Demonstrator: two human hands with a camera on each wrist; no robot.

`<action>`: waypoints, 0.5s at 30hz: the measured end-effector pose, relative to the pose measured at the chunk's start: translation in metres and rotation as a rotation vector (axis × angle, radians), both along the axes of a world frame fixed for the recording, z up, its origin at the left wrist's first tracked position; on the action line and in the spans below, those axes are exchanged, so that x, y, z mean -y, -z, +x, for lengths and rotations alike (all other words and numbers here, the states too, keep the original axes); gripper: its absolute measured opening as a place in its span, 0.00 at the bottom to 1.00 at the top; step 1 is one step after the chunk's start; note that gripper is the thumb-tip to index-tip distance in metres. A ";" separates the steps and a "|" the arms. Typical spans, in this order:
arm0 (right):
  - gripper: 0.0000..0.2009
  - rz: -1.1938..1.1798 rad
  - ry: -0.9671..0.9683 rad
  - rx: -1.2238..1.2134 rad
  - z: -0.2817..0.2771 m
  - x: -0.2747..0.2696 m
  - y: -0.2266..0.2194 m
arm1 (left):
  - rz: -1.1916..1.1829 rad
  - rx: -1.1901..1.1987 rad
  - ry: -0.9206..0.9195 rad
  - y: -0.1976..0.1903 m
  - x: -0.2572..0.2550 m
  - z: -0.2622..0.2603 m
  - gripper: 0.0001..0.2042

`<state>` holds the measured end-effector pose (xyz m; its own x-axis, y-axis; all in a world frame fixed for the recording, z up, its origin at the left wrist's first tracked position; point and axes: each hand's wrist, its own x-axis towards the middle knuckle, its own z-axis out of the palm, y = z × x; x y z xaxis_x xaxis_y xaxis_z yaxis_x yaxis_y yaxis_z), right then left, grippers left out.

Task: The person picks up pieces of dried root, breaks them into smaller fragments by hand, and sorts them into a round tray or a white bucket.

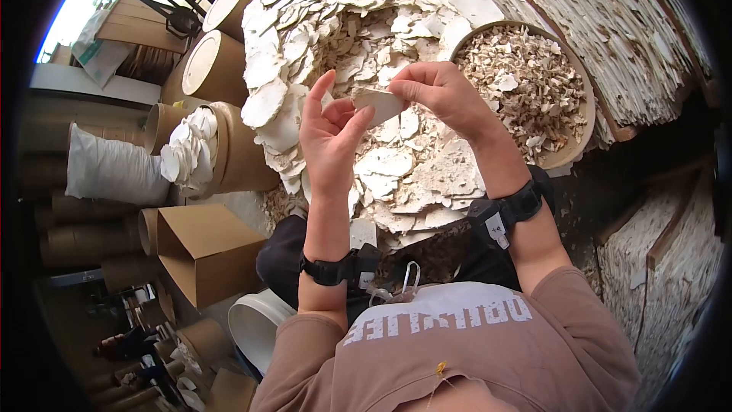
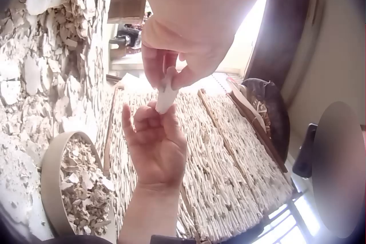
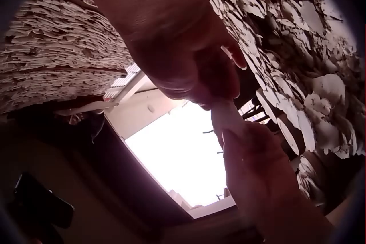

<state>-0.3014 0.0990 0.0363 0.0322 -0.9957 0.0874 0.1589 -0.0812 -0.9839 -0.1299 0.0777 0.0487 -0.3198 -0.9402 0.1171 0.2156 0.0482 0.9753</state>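
Both hands hold one thin white slice over the pile in the head view. My left hand pinches its left end with the thumb in front, the index finger raised. At the other end, my right hand grips the edge between thumb and bent fingers. The left wrist view shows the slice nearly edge-on between the two hands. In the right wrist view the slice is dark and partly hidden by fingers. Beneath the hands lies a big heap of similar white slices, with a hollow near its middle.
A round tray of small broken bits stands right of the heap. Layered white slabs fill the upper right. To the left are a drum topped with slices, a white sack, an open cardboard box and a white bucket.
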 end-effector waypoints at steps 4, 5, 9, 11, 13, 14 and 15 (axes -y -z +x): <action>0.08 0.012 0.026 0.023 0.007 0.000 -0.002 | -0.052 0.106 0.034 -0.005 -0.002 0.004 0.29; 0.08 -0.044 0.010 0.007 0.008 0.001 -0.002 | -0.049 0.107 0.034 -0.006 -0.003 0.003 0.29; 0.07 -0.119 -0.028 -0.090 0.007 0.000 0.000 | -0.041 0.124 0.100 -0.006 -0.004 0.000 0.30; 0.07 -0.112 -0.034 -0.072 0.010 -0.001 0.000 | -0.040 0.133 0.126 -0.005 -0.004 -0.001 0.30; 0.06 -0.106 -0.047 -0.055 0.011 -0.001 0.000 | -0.048 0.192 0.196 -0.002 -0.004 -0.002 0.29; 0.06 -0.163 -0.024 -0.125 0.010 -0.002 -0.001 | -0.047 0.193 0.193 0.000 -0.004 -0.002 0.29; 0.06 -0.222 0.001 -0.195 0.010 -0.002 -0.002 | -0.009 0.157 0.177 0.002 -0.004 -0.002 0.29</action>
